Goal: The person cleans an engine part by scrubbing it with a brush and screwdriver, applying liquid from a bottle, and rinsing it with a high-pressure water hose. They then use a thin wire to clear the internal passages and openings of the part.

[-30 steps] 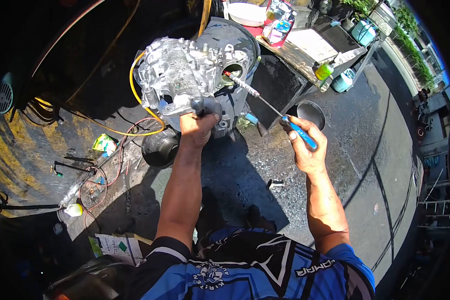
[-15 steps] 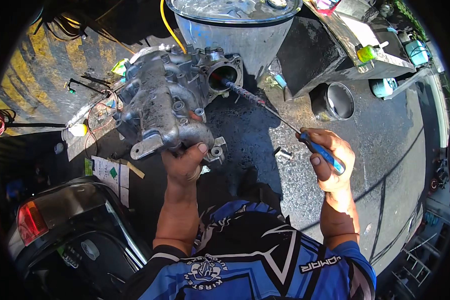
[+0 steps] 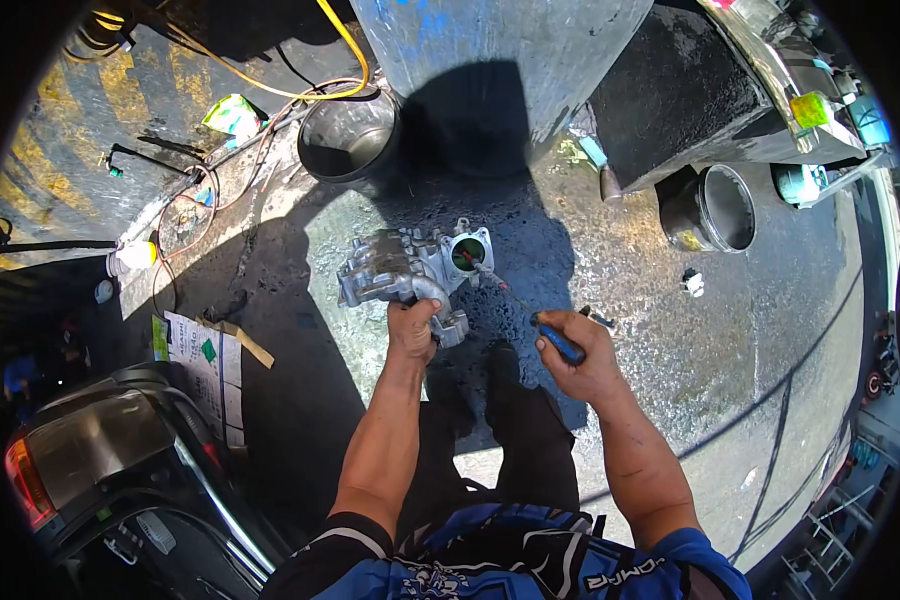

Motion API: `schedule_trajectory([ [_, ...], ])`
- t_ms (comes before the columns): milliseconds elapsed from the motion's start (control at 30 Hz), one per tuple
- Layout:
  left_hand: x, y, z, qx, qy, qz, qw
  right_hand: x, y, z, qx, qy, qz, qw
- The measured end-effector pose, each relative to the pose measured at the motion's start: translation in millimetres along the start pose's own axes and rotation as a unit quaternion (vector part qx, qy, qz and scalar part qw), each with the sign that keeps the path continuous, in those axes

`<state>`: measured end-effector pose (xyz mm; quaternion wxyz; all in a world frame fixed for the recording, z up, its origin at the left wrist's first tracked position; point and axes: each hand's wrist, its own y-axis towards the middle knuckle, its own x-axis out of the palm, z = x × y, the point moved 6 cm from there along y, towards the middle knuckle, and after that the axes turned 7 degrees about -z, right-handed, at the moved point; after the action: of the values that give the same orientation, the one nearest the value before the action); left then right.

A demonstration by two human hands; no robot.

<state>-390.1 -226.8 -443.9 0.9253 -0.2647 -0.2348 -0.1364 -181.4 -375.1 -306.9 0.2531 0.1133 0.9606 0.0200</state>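
My left hand (image 3: 413, 328) grips the near lower edge of a grey metal intake manifold (image 3: 385, 268), held low over the ground. Its round flanged opening (image 3: 468, 254) faces up and toward the right. My right hand (image 3: 582, 355) is closed around the blue handle of a screwdriver (image 3: 562, 342). The screwdriver's thin shaft slants up and left to the opening. A speckled, rag-like wrap (image 3: 487, 277) covers its far part, and a reddish end sits inside the opening.
Behind stand a black bucket (image 3: 348, 140) and a large grey drum (image 3: 500, 50). Another bucket (image 3: 727, 208) is at right, near a dark block (image 3: 670, 90). A vehicle's rear corner with a tail light (image 3: 30, 485) is at lower left. A yellow hose (image 3: 345, 40) and cables cross the ground.
The manifold has gone down, away from my head, with my left hand still on it. My right hand and the screwdriver have moved down and left with it. The view has shifted.
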Motion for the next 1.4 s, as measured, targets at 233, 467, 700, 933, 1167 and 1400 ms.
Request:
schedule_trajectory([
  [233, -26, 105, -108, 0.007, 0.098, -0.09, 0.991, 26, -14, 143, 0.077, 0.021, 0.057, 0.995],
  [467, -31, 183, -168, 0.065, 0.127, -0.172, 0.975, 43, 26, 241, 0.148, 0.047, 0.095, 0.983],
  [700, -60, 215, -256, 0.088, 0.02, -0.142, 0.986, 51, 51, 284, 0.151, -0.056, 0.065, 0.985],
  [933, -93, 189, -338, 0.037, 0.076, -0.108, 0.99, 72, 34, 300, 0.164, 0.0, 0.13, 0.978],
  [1167, -88, 190, -334, 0.016, 0.019, -0.066, 0.998, 76, 44, 313, 0.123, 0.004, 0.143, 0.982],
  [1400, -104, 183, -333, 0.025, 0.014, -0.053, 0.998, 87, 47, 330, 0.152, -0.028, 0.117, 0.981],
])
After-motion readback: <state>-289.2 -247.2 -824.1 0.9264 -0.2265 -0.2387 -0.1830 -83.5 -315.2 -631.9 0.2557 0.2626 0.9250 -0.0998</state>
